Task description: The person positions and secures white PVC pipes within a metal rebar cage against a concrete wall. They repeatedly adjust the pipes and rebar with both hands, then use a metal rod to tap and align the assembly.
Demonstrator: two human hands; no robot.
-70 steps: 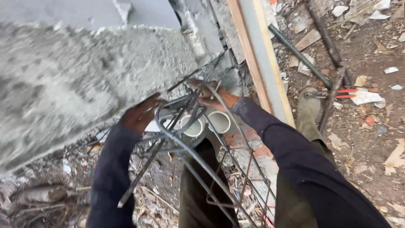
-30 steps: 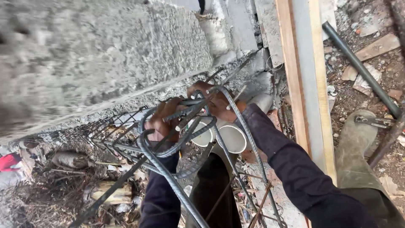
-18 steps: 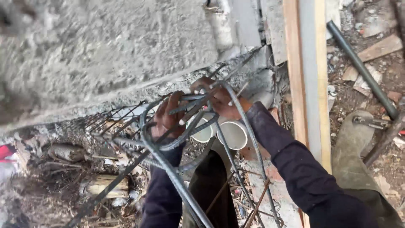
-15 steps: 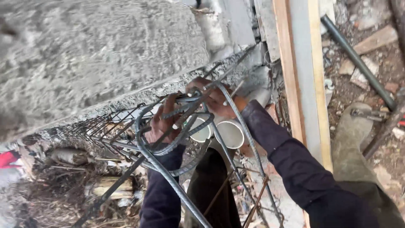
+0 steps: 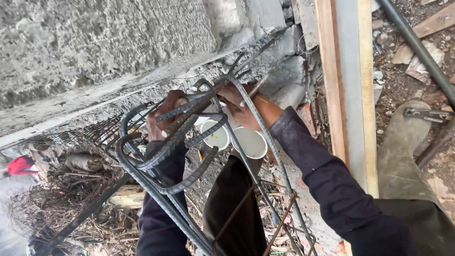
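A cage of ribbed steel rebar point(image 5: 166, 199) rises toward me, ringed by bent stirrups point(image 5: 142, 156). My left hand point(image 5: 163, 118) grips the stirrups and bars near the cage top. My right hand point(image 5: 246, 106) closes around a vertical rebar point(image 5: 270, 142) and a thin rod at the same spot. Both arms wear dark sleeves. Two white pipe ends point(image 5: 218, 135) show just below my hands, inside the cage.
A rough concrete beam point(image 5: 104, 42) runs across the upper left. A wooden plank with a grey strip point(image 5: 348, 85) stands at right, a dark pipe point(image 5: 417, 47) beyond it. Rubble and scraps cover the ground; a rubber boot point(image 5: 403, 151) is at right.
The view has swung and closed in on the cage top. My left hand moved up onto the stirrups and both hands stay bunched together on the bars.
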